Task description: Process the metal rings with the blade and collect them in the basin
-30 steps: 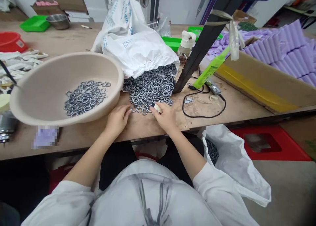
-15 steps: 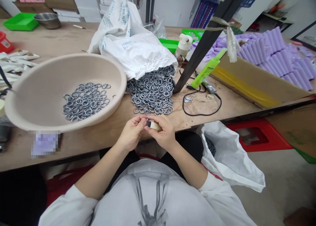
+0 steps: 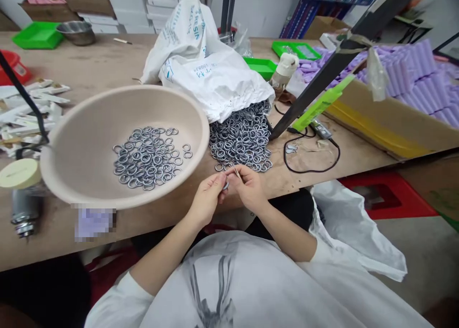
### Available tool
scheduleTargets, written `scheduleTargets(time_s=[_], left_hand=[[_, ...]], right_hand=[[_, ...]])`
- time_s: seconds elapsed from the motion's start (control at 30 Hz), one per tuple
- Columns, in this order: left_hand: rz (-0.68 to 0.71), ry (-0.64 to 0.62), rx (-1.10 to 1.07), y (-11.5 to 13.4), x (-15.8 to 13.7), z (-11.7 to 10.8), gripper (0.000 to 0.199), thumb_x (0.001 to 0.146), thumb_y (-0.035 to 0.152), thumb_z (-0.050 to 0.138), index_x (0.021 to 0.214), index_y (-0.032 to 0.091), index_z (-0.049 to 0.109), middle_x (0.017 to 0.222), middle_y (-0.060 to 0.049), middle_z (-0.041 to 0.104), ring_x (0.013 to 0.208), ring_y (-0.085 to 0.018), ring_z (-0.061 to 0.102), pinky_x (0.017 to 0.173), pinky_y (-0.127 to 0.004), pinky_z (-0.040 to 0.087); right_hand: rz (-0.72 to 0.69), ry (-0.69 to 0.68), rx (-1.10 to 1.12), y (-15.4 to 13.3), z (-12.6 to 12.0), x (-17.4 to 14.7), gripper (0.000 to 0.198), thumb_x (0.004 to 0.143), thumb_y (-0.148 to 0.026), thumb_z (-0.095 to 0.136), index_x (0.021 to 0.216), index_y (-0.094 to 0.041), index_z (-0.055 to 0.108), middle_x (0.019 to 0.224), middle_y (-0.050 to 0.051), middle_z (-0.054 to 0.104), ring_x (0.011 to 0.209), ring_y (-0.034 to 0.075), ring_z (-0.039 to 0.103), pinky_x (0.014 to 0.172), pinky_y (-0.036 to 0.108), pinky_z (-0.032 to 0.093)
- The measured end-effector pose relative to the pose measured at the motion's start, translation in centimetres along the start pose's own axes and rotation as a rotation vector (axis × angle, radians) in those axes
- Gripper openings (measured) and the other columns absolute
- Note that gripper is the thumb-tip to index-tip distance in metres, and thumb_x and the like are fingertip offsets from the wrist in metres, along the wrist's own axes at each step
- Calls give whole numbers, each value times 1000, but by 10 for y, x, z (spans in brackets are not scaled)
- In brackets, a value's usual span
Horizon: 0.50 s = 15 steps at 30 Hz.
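My left hand [image 3: 207, 196] is closed at the table's front edge, with a grey metal ring [image 3: 225, 186] pinched between thumb and fingers. Close beside it, my right hand [image 3: 253, 188] is also closed, on a thin pale strip-like piece [image 3: 237, 173] seen nearly edge-on; its kind is not clear. The fingertips of both hands almost meet. Just beyond them lies a heap of grey metal rings [image 3: 240, 141], spilling from a white woven sack [image 3: 218, 79]. To the left stands a wide beige basin [image 3: 81, 146] with a smaller pile of rings [image 3: 147, 158] in it.
A dark slanted post [image 3: 308, 86] rises right of the heap, near a black cable [image 3: 339, 158] and a bright green bottle-like object [image 3: 322, 103]. A cardboard box [image 3: 380, 115] borders purple pieces [image 3: 416, 74]. At left are a power tool [image 3: 26, 213] and white strips [image 3: 43, 101].
The view has shifted, so the table things appear farther right and slightly lower. The cream piece with a dark end in my right hand now shows only a thin edge. A ring now shows in my left fingers.
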<state>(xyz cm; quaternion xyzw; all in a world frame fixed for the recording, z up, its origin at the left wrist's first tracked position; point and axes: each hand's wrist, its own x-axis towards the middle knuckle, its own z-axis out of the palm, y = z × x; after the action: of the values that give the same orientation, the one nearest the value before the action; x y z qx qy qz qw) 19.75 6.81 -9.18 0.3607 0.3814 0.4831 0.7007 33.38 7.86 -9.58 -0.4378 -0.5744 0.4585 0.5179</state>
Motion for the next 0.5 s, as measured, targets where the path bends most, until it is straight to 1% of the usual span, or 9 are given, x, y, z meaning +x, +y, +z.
scheduleTargets(time_s=[0.03,0.07,0.17,0.2,0.27,0.4,0.5], left_hand=[[-10,28,-27,1,-3,0,52,77,62,72,65,16,53,53,5,44,44,-5,34,43,-18,27],[-24,53,-60,2,-7,1,52,77,62,72,63,17,50,50,6,41,43,-5,32,43,-18,26],[-59,104,-151,2,-19,6,54,76,62,73,60,18,45,46,7,36,42,-5,29,42,-18,25],[-67,118,-174,1,-23,9,55,75,62,73,60,18,44,45,7,35,42,-5,29,42,-18,25],[-81,139,-208,-1,-30,15,56,73,61,76,60,18,43,45,8,35,42,-5,28,42,-18,25],[-80,118,-217,-7,-38,29,57,71,61,78,62,18,41,47,8,35,42,-4,27,42,-17,26],[-68,76,-202,-10,-43,37,57,72,61,78,63,19,40,47,8,34,43,-5,27,42,-17,28]], right_hand=[[10,-3,0,-1,1,-1,42,88,-63,61,86,-21,62,73,0,61,66,14,55,63,28,45],[-8,-8,-35,-3,2,-3,44,90,-65,57,85,-21,61,72,0,59,65,14,54,63,28,44],[-182,-89,-287,-9,0,-17,47,96,-63,47,80,-20,58,69,0,56,64,14,51,61,28,39],[-246,-128,-376,-11,-1,-22,48,97,-62,46,78,-20,57,68,0,56,64,13,51,60,28,38],[-331,-179,-496,-14,-5,-33,48,98,-60,44,75,-19,57,67,1,56,62,13,51,59,27,36],[-418,-153,-561,-19,-13,-44,47,100,-57,43,73,-20,54,66,0,54,59,12,49,56,27,34],[-441,-142,-573,-23,-21,-50,47,101,-56,43,71,-20,52,64,-1,51,56,12,45,55,27,32]])
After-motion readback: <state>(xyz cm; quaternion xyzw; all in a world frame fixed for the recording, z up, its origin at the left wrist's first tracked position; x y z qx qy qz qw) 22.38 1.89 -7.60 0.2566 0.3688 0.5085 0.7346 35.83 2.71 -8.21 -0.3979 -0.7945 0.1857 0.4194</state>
